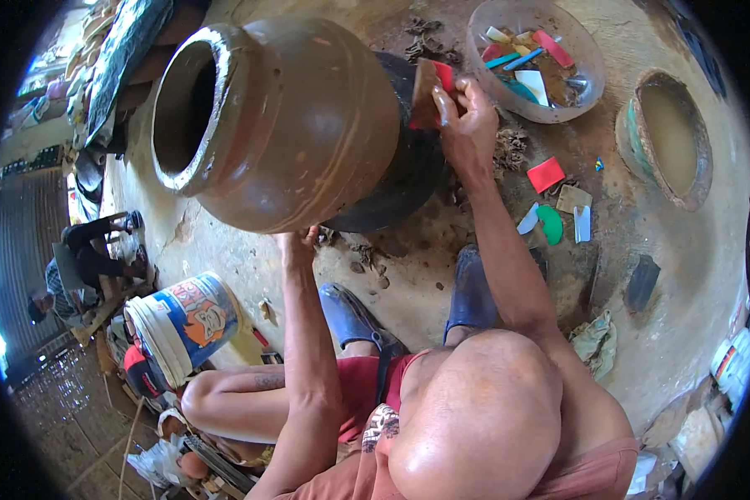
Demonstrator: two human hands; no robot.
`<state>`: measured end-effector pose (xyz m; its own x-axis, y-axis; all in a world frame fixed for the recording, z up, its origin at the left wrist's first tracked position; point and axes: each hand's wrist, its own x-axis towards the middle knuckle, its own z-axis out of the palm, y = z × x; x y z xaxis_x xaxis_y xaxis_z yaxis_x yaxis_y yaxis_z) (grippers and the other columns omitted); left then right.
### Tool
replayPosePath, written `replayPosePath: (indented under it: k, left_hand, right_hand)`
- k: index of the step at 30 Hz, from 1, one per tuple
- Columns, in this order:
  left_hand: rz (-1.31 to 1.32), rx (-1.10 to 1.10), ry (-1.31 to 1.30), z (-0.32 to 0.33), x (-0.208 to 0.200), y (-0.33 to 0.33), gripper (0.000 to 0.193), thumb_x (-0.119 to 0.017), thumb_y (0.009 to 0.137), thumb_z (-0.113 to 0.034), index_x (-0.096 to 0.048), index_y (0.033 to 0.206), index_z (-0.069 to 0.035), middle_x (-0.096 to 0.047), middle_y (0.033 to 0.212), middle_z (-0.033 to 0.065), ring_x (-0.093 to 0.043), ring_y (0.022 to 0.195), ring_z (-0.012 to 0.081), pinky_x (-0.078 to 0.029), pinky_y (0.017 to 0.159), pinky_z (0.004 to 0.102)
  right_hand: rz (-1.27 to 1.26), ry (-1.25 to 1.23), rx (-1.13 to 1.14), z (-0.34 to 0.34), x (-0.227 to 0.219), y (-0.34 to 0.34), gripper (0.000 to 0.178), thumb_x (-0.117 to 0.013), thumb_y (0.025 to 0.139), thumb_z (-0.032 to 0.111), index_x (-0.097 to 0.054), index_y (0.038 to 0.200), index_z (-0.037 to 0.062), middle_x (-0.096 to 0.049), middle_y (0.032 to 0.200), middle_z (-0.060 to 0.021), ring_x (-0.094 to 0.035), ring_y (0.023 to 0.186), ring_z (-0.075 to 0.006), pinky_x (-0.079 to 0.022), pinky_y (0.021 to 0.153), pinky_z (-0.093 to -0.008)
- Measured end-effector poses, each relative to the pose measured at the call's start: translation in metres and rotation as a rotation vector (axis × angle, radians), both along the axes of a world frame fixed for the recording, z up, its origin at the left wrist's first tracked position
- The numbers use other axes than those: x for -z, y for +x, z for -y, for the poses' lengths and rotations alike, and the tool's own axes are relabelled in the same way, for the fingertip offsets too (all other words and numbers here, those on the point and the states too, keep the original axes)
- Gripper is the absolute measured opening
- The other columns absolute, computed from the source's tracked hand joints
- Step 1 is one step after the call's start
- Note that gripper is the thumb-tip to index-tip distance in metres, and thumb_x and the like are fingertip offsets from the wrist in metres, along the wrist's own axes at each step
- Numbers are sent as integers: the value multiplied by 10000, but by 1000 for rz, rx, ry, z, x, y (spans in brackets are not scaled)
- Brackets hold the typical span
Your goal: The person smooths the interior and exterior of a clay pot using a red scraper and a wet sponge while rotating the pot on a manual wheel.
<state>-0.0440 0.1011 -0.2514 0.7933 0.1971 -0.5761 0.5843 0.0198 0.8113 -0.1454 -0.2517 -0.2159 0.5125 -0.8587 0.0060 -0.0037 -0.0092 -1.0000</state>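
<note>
A large wet brown clay pot with a wide rim shows at upper left, its mouth facing left in the head view. Behind and right of it is a black rounded base. My left hand reaches to the pot's near side, and its fingers are mostly hidden by the wall. Beside the pot's right side, my right hand is closed on a flat red scraper smeared with brown clay. A small gap seems to separate the scraper from the pot's brown wall.
A clear plastic basin of coloured scrapers lies at upper right. Further right stands a tub of murky water. Loose pieces, including a red one and a green one, lie on the floor. A bucket stands left; another person sits beyond.
</note>
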Motion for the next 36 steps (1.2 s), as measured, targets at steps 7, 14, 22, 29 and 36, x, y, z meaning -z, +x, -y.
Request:
replayPosePath:
  k: [7,14,22,29,36]
  left_hand:
    - [37,110,-218,32,28,-5,417,-665,1047,-292,-554,1409,-118,-680,1273,77,-697,990,174,-622,687,318]
    - [-100,6,-198,50,11,-48,401,-482,1127,-466,-567,1415,-200,-678,1292,54,-693,1031,216,-622,802,418]
    - [-112,93,-402,36,15,-75,515,-500,1098,-557,-511,1503,-239,-601,1442,29,-579,1311,245,-452,1071,507]
    - [-1,46,-261,14,8,-12,573,-423,1113,-524,-567,1442,-78,-649,1385,136,-652,1230,333,-548,1041,575]
    - [76,144,-284,47,3,20,567,-428,1109,-507,-556,1448,-71,-644,1395,152,-670,1213,331,-588,989,563]
  right_hand:
    - [235,-315,-114,3,-59,7,253,-679,995,0,-736,1241,-19,-794,1157,-145,-742,1033,-169,-593,900,-342]
    - [325,-423,-23,-38,-83,-25,271,-704,852,-57,-754,1106,23,-758,1030,-163,-720,952,-366,-583,862,-438]
    - [465,-576,-168,-63,-84,-57,303,-740,821,-106,-754,1102,7,-771,1019,-154,-750,929,-319,-603,794,-391]
    - [320,-414,-37,-1,-89,24,199,-711,925,-25,-745,1113,26,-767,1001,-179,-767,882,-330,-590,794,-380]
    - [319,-427,-84,-7,-91,4,187,-698,914,-30,-745,1086,24,-764,977,-195,-762,867,-346,-592,783,-384]
